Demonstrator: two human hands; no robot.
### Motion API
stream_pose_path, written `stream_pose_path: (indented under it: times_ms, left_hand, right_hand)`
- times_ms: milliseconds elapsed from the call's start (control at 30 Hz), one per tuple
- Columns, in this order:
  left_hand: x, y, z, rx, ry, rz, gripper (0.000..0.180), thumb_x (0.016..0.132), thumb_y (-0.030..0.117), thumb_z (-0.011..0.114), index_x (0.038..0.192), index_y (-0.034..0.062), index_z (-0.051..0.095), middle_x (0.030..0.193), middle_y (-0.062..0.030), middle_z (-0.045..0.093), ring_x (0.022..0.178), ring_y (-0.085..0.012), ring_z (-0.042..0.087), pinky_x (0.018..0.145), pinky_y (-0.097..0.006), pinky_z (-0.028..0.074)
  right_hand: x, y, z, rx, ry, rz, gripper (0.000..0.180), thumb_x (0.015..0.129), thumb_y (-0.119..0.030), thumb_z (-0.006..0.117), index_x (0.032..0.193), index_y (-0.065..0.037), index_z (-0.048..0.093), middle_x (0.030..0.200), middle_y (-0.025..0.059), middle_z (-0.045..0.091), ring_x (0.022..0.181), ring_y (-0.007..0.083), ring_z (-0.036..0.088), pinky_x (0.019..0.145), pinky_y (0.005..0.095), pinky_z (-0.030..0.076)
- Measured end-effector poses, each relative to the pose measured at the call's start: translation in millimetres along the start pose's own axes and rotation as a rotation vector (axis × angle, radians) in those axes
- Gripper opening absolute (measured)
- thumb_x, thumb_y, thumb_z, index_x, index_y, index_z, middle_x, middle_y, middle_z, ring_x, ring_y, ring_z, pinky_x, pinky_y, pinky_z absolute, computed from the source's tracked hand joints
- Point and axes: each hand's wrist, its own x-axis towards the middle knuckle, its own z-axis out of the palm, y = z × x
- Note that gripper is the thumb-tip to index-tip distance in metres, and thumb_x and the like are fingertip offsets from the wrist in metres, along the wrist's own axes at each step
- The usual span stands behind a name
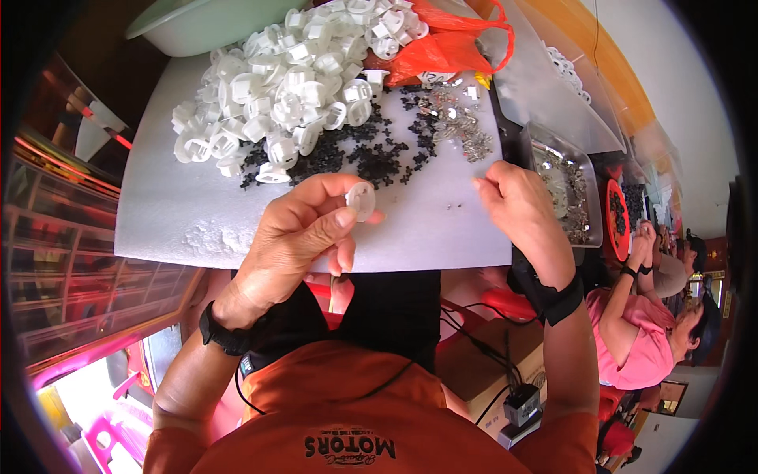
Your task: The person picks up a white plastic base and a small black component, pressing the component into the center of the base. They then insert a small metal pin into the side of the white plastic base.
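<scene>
Your left hand (304,229) holds a white cap (362,200). Ahead lie white caps (284,87), black bits (371,158), silvery clips (462,126), an orange bag (446,43), a pale green basin (197,24).

A small round white plastic cap (362,200) sits pinched at the fingertips of the left hand (296,237), tilted on edge, its rim facing right, raised above the white tabletop (174,197) just below the scattered black pieces (371,158).

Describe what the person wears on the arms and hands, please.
Both hands are bare, without gloves. The left hand has a black watch-like band on its wrist. The right hand has a wider black strap on its wrist, and thin black cables run beside that forearm. Orange short sleeves cover the upper arms.
</scene>
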Motion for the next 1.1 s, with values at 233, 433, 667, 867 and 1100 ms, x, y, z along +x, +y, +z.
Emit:
stream_pose_path:
  times_ms: [233,433,667,867,1100]
  left_hand:
    - [0,-1,-4,-0.021,-0.033,-0.002,0.034,0.095,0.014,0.054,0.125,0.0001,0.046,0.111,-0.0197,0.061,0.060,-0.0092,0.058,0.053,-0.020,0.047]
    - [0,0,-4,-0.028,-0.040,-0.007,0.034,0.095,0.014,0.054,0.125,0.0003,0.047,0.110,-0.0192,0.062,0.060,-0.0090,0.059,0.053,-0.019,0.048]
    - [0,1,-4,0.052,-0.024,-0.003,0.034,0.097,0.020,0.052,0.125,0.0007,0.047,0.104,-0.0166,0.063,0.060,-0.0086,0.058,0.052,-0.020,0.047]
    - [0,1,-3,0.058,-0.017,-0.005,0.034,0.099,0.022,0.047,0.125,0.0003,0.046,0.104,-0.0165,0.063,0.060,-0.0099,0.058,0.053,-0.021,0.048]
    - [-3,1,-4,0.026,-0.023,0.002,0.034,0.099,0.023,0.046,0.125,-0.0003,0.046,0.099,-0.0158,0.063,0.059,-0.0107,0.058,0.052,-0.021,0.048]
  right_hand:
    - [-2,-4,5,0.021,-0.008,0.017,0.015,0.083,-0.011,0.062,0.078,0.001,0.054,0.074,0.0193,0.059,0.069,0.0384,0.058,0.062,0.0436,0.044]
    - [-5,3,5,0.127,0.039,-0.040,0.008,0.084,-0.010,0.058,0.083,-0.002,0.055,0.086,0.0151,0.059,0.077,0.0372,0.058,0.067,0.0440,0.045]
    - [-9,3,9,0.105,0.045,-0.038,0.009,0.085,-0.011,0.059,0.084,-0.003,0.056,0.086,0.0138,0.059,0.077,0.0366,0.059,0.067,0.0441,0.045]
    - [-13,4,10,0.085,0.069,-0.024,0.007,0.084,-0.010,0.059,0.085,-0.004,0.057,0.087,0.0139,0.060,0.077,0.0373,0.059,0.068,0.0440,0.047]
    - [-12,5,12,0.049,0.052,0.027,0.004,0.083,-0.008,0.058,0.084,-0.004,0.057,0.084,0.0144,0.061,0.077,0.0372,0.059,0.067,0.0439,0.046]
